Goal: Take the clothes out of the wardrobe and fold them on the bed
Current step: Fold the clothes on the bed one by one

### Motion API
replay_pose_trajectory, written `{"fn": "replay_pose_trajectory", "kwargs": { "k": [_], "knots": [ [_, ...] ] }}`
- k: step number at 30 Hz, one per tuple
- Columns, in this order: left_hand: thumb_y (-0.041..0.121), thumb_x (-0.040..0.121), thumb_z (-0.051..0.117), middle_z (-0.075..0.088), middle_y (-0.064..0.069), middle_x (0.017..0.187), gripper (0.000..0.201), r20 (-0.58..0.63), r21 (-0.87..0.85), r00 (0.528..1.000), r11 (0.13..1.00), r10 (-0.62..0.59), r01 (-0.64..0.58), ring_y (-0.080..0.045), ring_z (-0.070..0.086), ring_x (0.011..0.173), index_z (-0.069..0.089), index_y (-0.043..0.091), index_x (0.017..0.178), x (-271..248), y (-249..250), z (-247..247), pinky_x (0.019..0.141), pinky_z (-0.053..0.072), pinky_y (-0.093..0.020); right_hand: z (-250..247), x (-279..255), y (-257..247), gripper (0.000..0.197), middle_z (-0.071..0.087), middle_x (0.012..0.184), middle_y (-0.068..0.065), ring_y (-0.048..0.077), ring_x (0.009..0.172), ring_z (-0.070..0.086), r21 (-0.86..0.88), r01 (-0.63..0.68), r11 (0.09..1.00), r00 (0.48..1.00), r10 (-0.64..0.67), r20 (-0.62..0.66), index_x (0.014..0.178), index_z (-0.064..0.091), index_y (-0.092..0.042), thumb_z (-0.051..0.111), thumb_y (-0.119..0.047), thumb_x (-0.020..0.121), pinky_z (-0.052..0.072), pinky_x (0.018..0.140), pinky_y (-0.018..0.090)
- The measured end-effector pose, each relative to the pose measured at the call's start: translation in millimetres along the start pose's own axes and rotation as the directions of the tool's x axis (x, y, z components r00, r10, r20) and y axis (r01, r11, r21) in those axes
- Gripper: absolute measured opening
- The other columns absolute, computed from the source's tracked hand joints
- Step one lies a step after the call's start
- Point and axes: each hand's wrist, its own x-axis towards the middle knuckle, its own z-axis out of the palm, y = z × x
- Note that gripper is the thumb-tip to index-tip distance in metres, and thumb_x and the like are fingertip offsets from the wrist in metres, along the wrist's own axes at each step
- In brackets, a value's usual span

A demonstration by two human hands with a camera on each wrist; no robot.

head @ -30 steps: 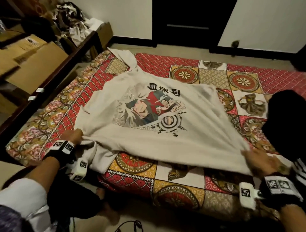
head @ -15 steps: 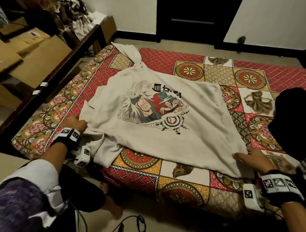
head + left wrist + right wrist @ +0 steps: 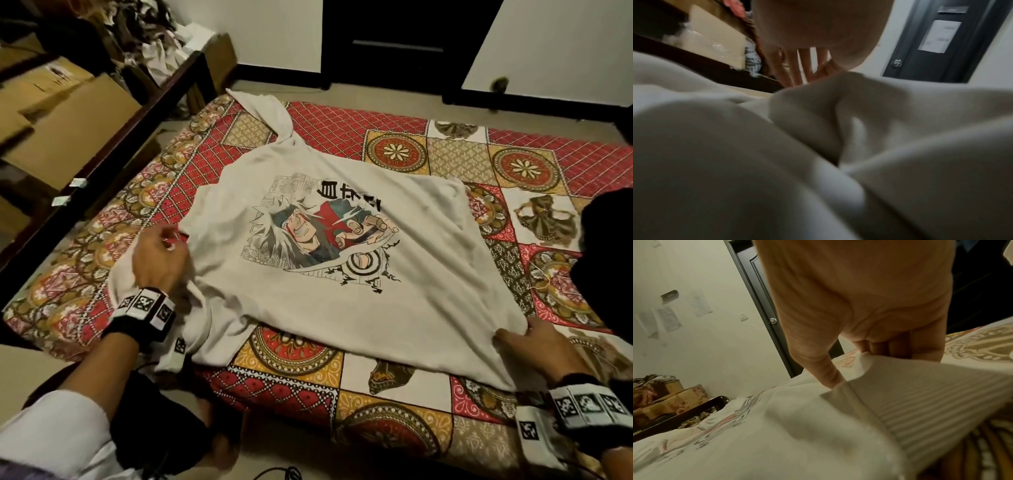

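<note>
A cream hoodie with a cartoon print lies spread, print side up, on the patterned bed, its hood toward the far left corner. My left hand is on the hoodie's left side by the sleeve. In the left wrist view my left hand pinches a raised fold of the cream fabric between nearly straight fingers and thumb. My right hand holds the near right hem corner. In the right wrist view the thumb lies on top of the ribbed hem, and my right hand has its fingers underneath.
A black garment lies at the bed's right edge. A dark wooden rail runs along the bed's left side, with cardboard boxes and a clothes pile beyond. A dark door stands past the bed. A cable lies on the floor.
My left hand has left the near left hem corner and moved farther up the hoodie's left side. My right hand stays at the right hem corner. The hoodie now lies flatter.
</note>
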Motion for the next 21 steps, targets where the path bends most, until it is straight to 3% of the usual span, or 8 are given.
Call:
{"fn": "replay_pose_trajectory", "kwargs": {
  "k": [3, 6, 9, 11, 13, 16, 19, 21],
  "knots": [
    [0.050, 0.085, 0.070, 0.067, -0.010, 0.103, 0.043, 0.311, -0.061, 0.923, 0.965, -0.225, 0.256, -0.030, 0.061, 0.094, 0.063, 0.012, 0.104, 10.6, 8.9, 27.6, 0.081, 0.047, -0.039, 6.1, 9.5, 3.0, 0.036, 0.072, 0.083, 0.011, 0.033, 0.076, 0.066, 0.050, 0.001, 0.999, 0.999, 0.001, -0.052, 0.085, 0.065, -0.015, 0.071, -0.048, 0.073, 0.056, 0.079, 0.046],
    [0.039, 0.081, 0.076, 0.072, -0.010, 0.086, 0.039, 0.441, -0.195, 0.840, 0.880, -0.316, 0.433, -0.026, 0.066, 0.071, 0.070, 0.004, 0.098, 16.0, 7.7, 40.2, 0.060, 0.049, -0.032, 13.3, 20.6, 8.7, 0.057, 0.073, 0.077, 0.005, 0.030, 0.072, 0.067, 0.057, -0.013, 0.998, 0.996, 0.018, -0.087, 0.087, 0.066, -0.018, 0.052, -0.068, 0.064, 0.057, 0.078, 0.044],
    [0.019, 0.081, 0.073, 0.072, -0.014, 0.086, 0.020, 0.489, -0.252, 0.800, 0.821, -0.348, 0.512, -0.027, 0.065, 0.068, 0.072, 0.004, 0.094, 22.7, -0.5, 44.9, 0.064, 0.052, -0.034, 16.7, 23.0, -3.7, 0.058, 0.071, 0.081, 0.005, 0.030, 0.072, 0.066, 0.049, -0.007, 0.999, 0.993, 0.013, -0.120, 0.096, 0.061, -0.019, 0.052, -0.072, 0.072, 0.058, 0.076, 0.046],
    [0.011, 0.082, 0.071, 0.064, -0.017, 0.081, 0.005, 0.491, -0.235, 0.795, 0.824, -0.357, 0.515, -0.030, 0.057, 0.060, 0.067, 0.008, 0.083, 30.5, 6.3, 44.8, 0.056, 0.047, -0.027, 17.6, 15.4, -18.5, 0.050, 0.069, 0.082, 0.007, 0.032, 0.072, 0.065, 0.062, -0.021, 0.998, 0.987, 0.031, -0.160, 0.094, 0.060, -0.018, 0.057, -0.066, 0.077, 0.056, 0.072, 0.044],
    [0.005, 0.081, 0.069, 0.053, -0.013, 0.072, 0.015, 0.433, -0.211, 0.812, 0.832, -0.391, 0.513, -0.026, 0.044, 0.053, 0.058, 0.012, 0.073, 40.3, 11.7, 44.0, 0.042, 0.036, -0.018, 18.0, 8.3, -31.0, 0.041, 0.069, 0.087, 0.012, 0.036, 0.076, 0.064, 0.117, -0.027, 0.993, 0.972, 0.053, -0.229, 0.092, 0.059, -0.017, 0.063, -0.057, 0.081, 0.054, 0.071, 0.043],
    [0.001, 0.077, 0.065, 0.050, -0.012, 0.062, 0.015, 0.388, -0.228, 0.779, 0.768, -0.492, 0.598, -0.026, 0.046, 0.052, 0.056, 0.010, 0.070, 52.8, 19.1, 36.8, 0.050, 0.040, -0.024, 21.7, 3.4, -38.5, 0.034, 0.070, 0.094, 0.016, 0.038, 0.081, 0.063, 0.157, -0.028, 0.987, 0.963, 0.068, -0.260, 0.098, 0.060, -0.015, 0.062, -0.045, 0.082, 0.054, 0.076, 0.044],
    [0.000, 0.077, 0.060, 0.039, -0.014, 0.032, 0.031, 0.415, -0.144, 0.750, 0.777, -0.515, 0.613, -0.021, 0.036, 0.022, 0.058, 0.004, 0.046, 60.5, 14.3, 32.9, 0.040, 0.040, -0.024, 23.8, -1.7, -38.8, 0.031, 0.069, 0.097, 0.015, 0.038, 0.083, 0.063, 0.174, -0.072, 0.982, 0.956, 0.118, -0.270, 0.104, 0.059, -0.016, 0.059, -0.035, 0.080, 0.056, 0.080, 0.047],
    [-0.005, 0.074, 0.060, 0.040, -0.013, 0.040, 0.024, 0.460, -0.122, 0.716, 0.762, -0.524, 0.636, -0.019, 0.036, 0.023, 0.054, 0.003, 0.052, 63.0, 13.5, 28.4, 0.045, 0.043, -0.030, 23.7, -3.6, -41.5, 0.030, 0.068, 0.103, 0.019, 0.041, 0.089, 0.063, 0.146, -0.085, 0.986, 0.954, 0.123, -0.272, 0.109, 0.056, -0.015, 0.060, -0.028, 0.082, 0.055, 0.084, 0.048]
  ]
}}
